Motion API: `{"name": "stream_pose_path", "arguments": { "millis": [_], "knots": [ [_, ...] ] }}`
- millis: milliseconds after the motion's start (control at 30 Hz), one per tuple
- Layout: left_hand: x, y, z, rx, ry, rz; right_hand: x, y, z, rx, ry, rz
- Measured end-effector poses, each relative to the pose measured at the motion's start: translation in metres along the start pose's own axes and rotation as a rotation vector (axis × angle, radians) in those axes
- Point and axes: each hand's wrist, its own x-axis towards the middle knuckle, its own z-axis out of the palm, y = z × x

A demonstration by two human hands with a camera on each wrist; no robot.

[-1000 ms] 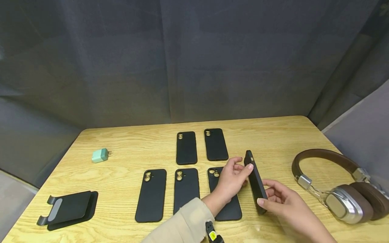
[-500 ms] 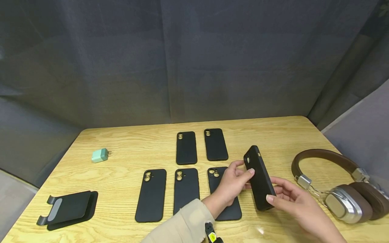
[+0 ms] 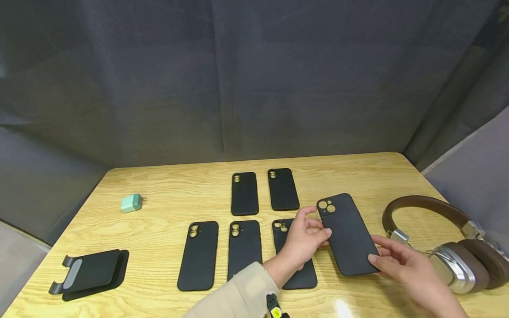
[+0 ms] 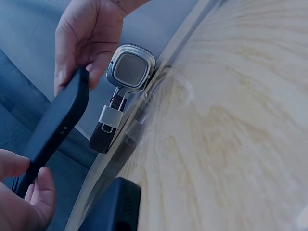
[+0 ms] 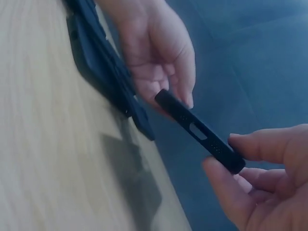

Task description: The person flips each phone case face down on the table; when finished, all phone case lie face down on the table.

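Note:
Between both hands a black phone case (image 3: 351, 238) is held above the table, its back and camera cutouts turned up in the head view. My left hand (image 3: 303, 238) pinches its left long edge near the camera end. The lower right corner is pinched by my right hand (image 3: 409, 265), thumb on the back. In the right wrist view the bottom edge of the phone case (image 5: 199, 131) shows a port slot. Beneath my left wrist lies another black case (image 3: 300, 274), partly covered. Two more front-row cases (image 3: 197, 256) (image 3: 244, 247) lie to its left.
Two black cases (image 3: 244, 194) (image 3: 283, 189) lie farther back on the wooden table (image 3: 171, 190). Brown headphones (image 3: 463, 265) are at the right, close to my right hand. A green plug adapter (image 3: 131, 203) and a black folding stand (image 3: 91, 274) sit at the left.
The held case has turned from nearly edge-on to showing its flat back. My right hand has shifted right with its lower end; my left hand has stayed about in place.

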Motion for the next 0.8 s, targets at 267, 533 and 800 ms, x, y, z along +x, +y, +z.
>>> {"name": "stream_pose_path", "arguments": {
  "millis": [267, 533, 800],
  "knots": [
    [-0.003, 0.001, -0.001, 0.103, -0.005, 0.016, 0.005, 0.006, 0.002, -0.010, -0.045, 0.041],
    [-0.002, 0.002, -0.005, 0.468, -0.017, 0.011, 0.013, 0.015, 0.006, 0.043, -0.112, 0.095],
    [0.005, -0.001, -0.006, 0.754, -0.048, -0.016, 0.023, 0.023, 0.011, 0.034, -0.128, 0.119]
  ]
}}
